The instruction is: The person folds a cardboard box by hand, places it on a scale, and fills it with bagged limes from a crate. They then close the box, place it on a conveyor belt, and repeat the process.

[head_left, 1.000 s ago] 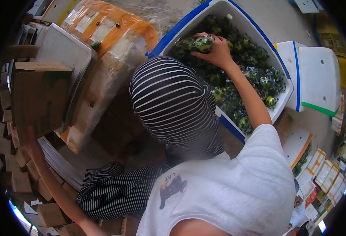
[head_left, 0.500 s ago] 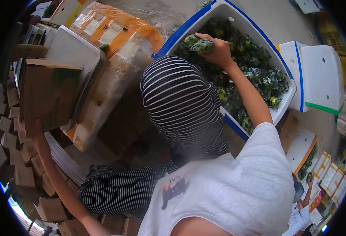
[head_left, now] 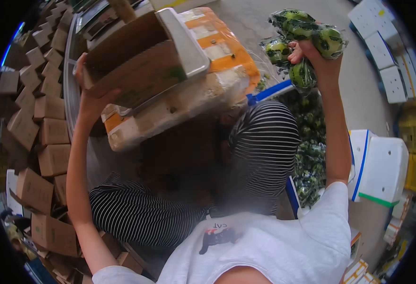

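My left hand [head_left: 93,103] grips the near left corner of an open cardboard box [head_left: 141,75]. The box is tilted with its opening showing and rests at least partly over a metal plate [head_left: 191,47]. Held up at the upper right, my right hand [head_left: 324,59] is closed on several green fruits [head_left: 300,28] in clear, dark-printed plastic wraps. Below that forearm stands a white foam box with a blue rim [head_left: 276,91], full of more wrapped green fruits [head_left: 312,142]. My striped knee hides part of it.
Under the plate, an orange-taped foam box [head_left: 227,71] stands in front of me. Many cardboard boxes [head_left: 54,128] are piled along the left. White foam boxes [head_left: 383,165] and a yellow crate [head_left: 415,165] stand to the right on the concrete floor.
My right hand has lifted the wrapped fruits out of the foam box and up. My left hand has tipped the cardboard box so its opening shows. The whole view has turned.
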A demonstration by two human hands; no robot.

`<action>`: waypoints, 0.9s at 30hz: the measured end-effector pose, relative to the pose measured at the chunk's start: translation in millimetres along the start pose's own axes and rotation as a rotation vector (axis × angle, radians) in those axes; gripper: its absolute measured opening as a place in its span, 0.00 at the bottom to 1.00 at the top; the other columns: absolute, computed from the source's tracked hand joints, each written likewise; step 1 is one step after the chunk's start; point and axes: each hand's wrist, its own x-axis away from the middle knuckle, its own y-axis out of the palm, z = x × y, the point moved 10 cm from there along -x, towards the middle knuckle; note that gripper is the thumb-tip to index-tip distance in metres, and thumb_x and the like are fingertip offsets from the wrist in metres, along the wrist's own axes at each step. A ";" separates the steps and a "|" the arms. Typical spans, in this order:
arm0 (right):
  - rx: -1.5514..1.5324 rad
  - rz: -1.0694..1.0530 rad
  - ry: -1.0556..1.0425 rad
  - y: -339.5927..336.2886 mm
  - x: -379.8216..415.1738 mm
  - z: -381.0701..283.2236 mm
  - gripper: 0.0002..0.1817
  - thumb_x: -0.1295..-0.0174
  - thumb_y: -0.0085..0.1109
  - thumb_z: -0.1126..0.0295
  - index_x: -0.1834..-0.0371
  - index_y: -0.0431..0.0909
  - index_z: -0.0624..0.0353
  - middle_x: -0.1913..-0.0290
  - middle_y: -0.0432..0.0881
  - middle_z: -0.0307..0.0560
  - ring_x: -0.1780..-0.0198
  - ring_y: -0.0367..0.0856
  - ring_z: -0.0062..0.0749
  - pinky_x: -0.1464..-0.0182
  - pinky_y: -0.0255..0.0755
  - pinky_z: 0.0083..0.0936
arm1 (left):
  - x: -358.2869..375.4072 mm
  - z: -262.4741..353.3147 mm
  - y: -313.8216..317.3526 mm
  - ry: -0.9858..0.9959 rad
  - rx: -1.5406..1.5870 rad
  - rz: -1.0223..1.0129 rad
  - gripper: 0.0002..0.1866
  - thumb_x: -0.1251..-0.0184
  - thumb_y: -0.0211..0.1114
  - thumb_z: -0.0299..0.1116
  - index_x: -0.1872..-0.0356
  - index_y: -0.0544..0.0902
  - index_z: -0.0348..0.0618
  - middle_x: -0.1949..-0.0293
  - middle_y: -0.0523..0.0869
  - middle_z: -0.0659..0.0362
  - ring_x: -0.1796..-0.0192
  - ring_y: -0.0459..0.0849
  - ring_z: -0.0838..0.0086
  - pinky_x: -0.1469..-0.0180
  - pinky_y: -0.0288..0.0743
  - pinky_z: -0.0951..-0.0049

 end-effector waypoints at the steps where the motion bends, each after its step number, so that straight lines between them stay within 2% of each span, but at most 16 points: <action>1: -0.001 -0.068 -0.055 25.3 -23.7 -18.7 0.07 0.41 0.68 0.76 0.63 0.82 0.69 0.70 0.85 0.47 0.75 0.84 0.28 0.70 0.80 0.26 | -1.4 15.6 -1.5 0.066 0.057 0.024 0.58 0.51 0.80 0.33 0.24 0.46 0.46 0.26 0.52 0.54 0.27 0.59 0.64 0.26 0.57 0.63; 2: 0.083 -0.166 -0.065 61.5 -47.2 -36.8 0.12 0.35 0.63 0.68 0.67 0.81 0.68 0.80 0.81 0.48 0.75 0.84 0.31 0.51 0.80 0.40 | -1.9 17.7 -0.3 0.043 0.234 0.015 0.61 0.53 0.82 0.33 0.24 0.43 0.48 0.27 0.54 0.54 0.27 0.60 0.62 0.26 0.56 0.62; 4: 0.105 -0.361 -0.104 124.6 -88.8 -37.1 0.11 0.36 0.63 0.66 0.67 0.82 0.65 0.80 0.81 0.46 0.75 0.83 0.29 0.51 0.80 0.34 | 2.1 5.6 6.0 -0.017 0.332 -0.022 0.64 0.54 0.83 0.38 0.24 0.40 0.49 0.28 0.57 0.51 0.27 0.60 0.60 0.26 0.55 0.59; 5: 0.228 -0.449 -0.107 167.8 -107.5 -44.5 0.17 0.39 0.67 0.58 0.66 0.83 0.64 0.77 0.83 0.46 0.76 0.83 0.27 0.52 0.80 0.29 | 4.4 4.5 4.1 -0.025 0.280 -0.001 0.65 0.55 0.83 0.40 0.24 0.40 0.49 0.29 0.58 0.50 0.27 0.59 0.59 0.26 0.55 0.59; 7: 0.503 -0.771 0.041 255.0 -119.6 -43.0 0.18 0.33 0.58 0.60 0.47 0.78 0.62 0.55 0.84 0.45 0.51 0.80 0.28 0.49 0.73 0.24 | 4.9 1.6 3.4 -0.027 0.188 0.027 0.65 0.56 0.83 0.43 0.24 0.41 0.49 0.29 0.59 0.49 0.27 0.59 0.59 0.26 0.54 0.59; 8: 0.507 -0.587 -0.103 272.6 -128.5 -30.1 0.24 0.46 0.71 0.51 0.63 0.83 0.64 0.70 0.85 0.49 0.71 0.85 0.32 0.55 0.80 0.27 | 7.8 -10.4 6.5 -0.047 0.197 0.043 0.65 0.56 0.84 0.45 0.24 0.41 0.48 0.29 0.57 0.47 0.27 0.58 0.58 0.26 0.55 0.58; 10: 0.602 -1.044 -0.420 346.7 -107.3 -20.9 0.28 0.51 0.73 0.49 0.56 0.83 0.60 0.63 0.86 0.51 0.63 0.86 0.39 0.55 0.79 0.31 | 5.9 0.8 0.4 -0.019 0.156 0.085 0.64 0.55 0.83 0.38 0.24 0.40 0.50 0.29 0.58 0.49 0.28 0.61 0.60 0.27 0.56 0.59; 13: 1.325 -1.269 -0.332 380.4 -81.7 51.3 0.23 0.47 0.68 0.58 0.47 0.81 0.52 0.56 0.86 0.49 0.55 0.84 0.44 0.48 0.77 0.37 | 5.7 4.9 1.2 -0.038 0.131 0.146 0.62 0.53 0.82 0.36 0.25 0.41 0.52 0.31 0.61 0.48 0.31 0.66 0.60 0.30 0.62 0.59; 15: 1.028 -1.286 -0.245 387.7 -80.5 64.2 0.24 0.44 0.65 0.60 0.42 0.78 0.51 0.51 0.85 0.47 0.52 0.84 0.41 0.46 0.76 0.34 | 3.7 -9.0 7.4 -0.122 0.192 0.131 0.61 0.52 0.82 0.37 0.25 0.42 0.52 0.31 0.62 0.47 0.32 0.68 0.60 0.32 0.66 0.59; 18: 0.470 -1.213 -0.235 366.7 -92.1 21.5 0.28 0.39 0.61 0.57 0.36 0.73 0.55 0.48 0.84 0.53 0.52 0.85 0.37 0.51 0.79 0.31 | 1.3 -9.7 1.7 -0.049 0.175 0.185 0.59 0.50 0.81 0.37 0.25 0.44 0.52 0.31 0.62 0.46 0.33 0.68 0.61 0.34 0.69 0.60; 19: 0.550 -1.116 -0.219 350.4 -103.4 -5.4 0.28 0.36 0.59 0.56 0.36 0.72 0.58 0.47 0.83 0.53 0.50 0.84 0.33 0.50 0.78 0.28 | 0.4 -8.8 3.4 -0.034 0.187 0.185 0.59 0.50 0.81 0.37 0.25 0.44 0.52 0.31 0.62 0.46 0.34 0.69 0.61 0.34 0.69 0.60; 20: 0.411 -0.965 -0.253 324.9 -112.1 -42.2 0.24 0.35 0.58 0.58 0.40 0.74 0.60 0.51 0.83 0.50 0.51 0.83 0.30 0.49 0.77 0.26 | 0.2 -7.7 2.2 0.009 0.156 0.213 0.60 0.50 0.81 0.38 0.25 0.44 0.51 0.32 0.62 0.47 0.33 0.67 0.62 0.34 0.69 0.62; 21: 0.289 -0.804 -0.281 286.9 -118.1 -75.1 0.20 0.34 0.57 0.60 0.45 0.76 0.61 0.54 0.84 0.48 0.52 0.81 0.28 0.49 0.75 0.25 | -1.0 -8.1 1.4 0.014 0.236 0.195 0.62 0.55 0.83 0.46 0.26 0.47 0.41 0.34 0.62 0.45 0.30 0.62 0.57 0.29 0.60 0.60; 22: 0.190 -0.628 -0.309 240.3 -116.7 -103.3 0.16 0.33 0.57 0.61 0.50 0.79 0.63 0.58 0.84 0.45 0.53 0.80 0.25 0.48 0.73 0.23 | -1.7 -7.8 0.9 0.030 0.218 0.194 0.60 0.54 0.83 0.44 0.26 0.48 0.42 0.34 0.62 0.46 0.31 0.63 0.58 0.30 0.60 0.60; 25: 0.548 -0.227 -0.146 95.1 -63.5 -107.0 0.15 0.35 0.55 0.65 0.52 0.80 0.64 0.63 0.84 0.44 0.59 0.81 0.24 0.54 0.75 0.25 | -1.3 -8.1 4.3 0.081 0.211 0.158 0.54 0.50 0.81 0.36 0.26 0.51 0.43 0.34 0.62 0.48 0.31 0.63 0.61 0.30 0.60 0.62; 27: 0.979 -0.322 0.090 -8.7 8.3 -49.4 0.23 0.31 0.55 0.57 0.36 0.71 0.54 0.51 0.83 0.47 0.50 0.82 0.28 0.48 0.76 0.26 | 1.1 -30.2 6.5 0.058 0.161 0.164 0.48 0.45 0.77 0.34 0.26 0.56 0.44 0.30 0.57 0.51 0.28 0.60 0.65 0.29 0.61 0.65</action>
